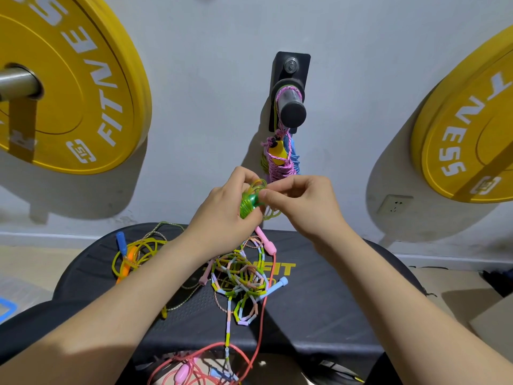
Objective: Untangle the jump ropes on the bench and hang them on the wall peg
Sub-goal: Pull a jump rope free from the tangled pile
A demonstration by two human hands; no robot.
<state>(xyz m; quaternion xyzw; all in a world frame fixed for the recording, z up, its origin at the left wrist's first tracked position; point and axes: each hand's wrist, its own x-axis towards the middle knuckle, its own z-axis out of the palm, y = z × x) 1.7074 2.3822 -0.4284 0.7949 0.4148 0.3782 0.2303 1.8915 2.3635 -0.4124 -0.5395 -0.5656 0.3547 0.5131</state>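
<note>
A: Item: green jump rope [248, 203]?
B: Coiled, above the bench [319, 301] far end; left hand [222, 209] grips it, right hand [304, 204] pinches its loops.
A: Others?
B: On bench, tangled ropes [244, 279]; on wall peg [290, 105], hung ropes [279, 161].

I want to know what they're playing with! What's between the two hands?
A coiled green jump rope, seen in the head view. The left hand grips it and the right hand pinches it.
</note>
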